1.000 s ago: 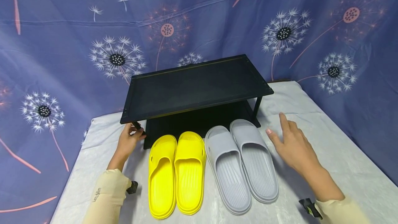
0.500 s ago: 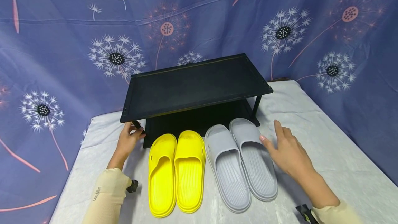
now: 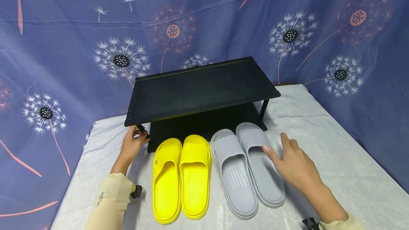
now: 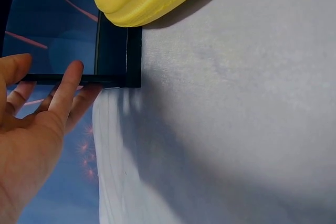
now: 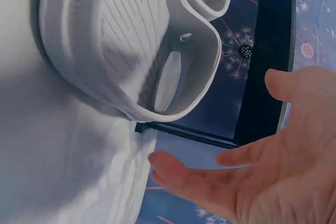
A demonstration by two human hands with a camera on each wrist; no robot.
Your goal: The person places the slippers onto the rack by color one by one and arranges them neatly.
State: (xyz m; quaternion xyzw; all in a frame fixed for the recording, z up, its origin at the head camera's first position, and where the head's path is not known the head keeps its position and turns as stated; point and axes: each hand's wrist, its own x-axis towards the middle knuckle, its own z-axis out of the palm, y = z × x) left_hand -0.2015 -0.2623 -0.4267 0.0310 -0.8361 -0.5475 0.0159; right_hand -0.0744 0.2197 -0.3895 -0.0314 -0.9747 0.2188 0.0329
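Observation:
A black two-tier shoe rack (image 3: 204, 84) stands at the back. My left hand (image 3: 131, 144) is at its front left leg, fingers and thumb on both sides of the post (image 4: 113, 81) in the left wrist view. In front of the lower shelf lie two yellow slippers (image 3: 195, 184), side by side. To their right are two grey slippers (image 3: 238, 187), toes toward the rack. My right hand (image 3: 297, 164) hovers beside the right grey slipper (image 5: 131, 61), fingers spread and nothing in them. Its thumb tip overlaps that slipper in the head view.
A pale cloth (image 3: 338, 159) covers the table under everything. Behind it hangs a blue curtain (image 3: 217, 27) with dandelion prints, close behind the rack. The rack's top overhangs the lower shelf (image 3: 207, 118).
My right hand has moved left and slightly toward me, from beside the grey slippers to over the edge of the right one. My left hand stays at the rack's leg.

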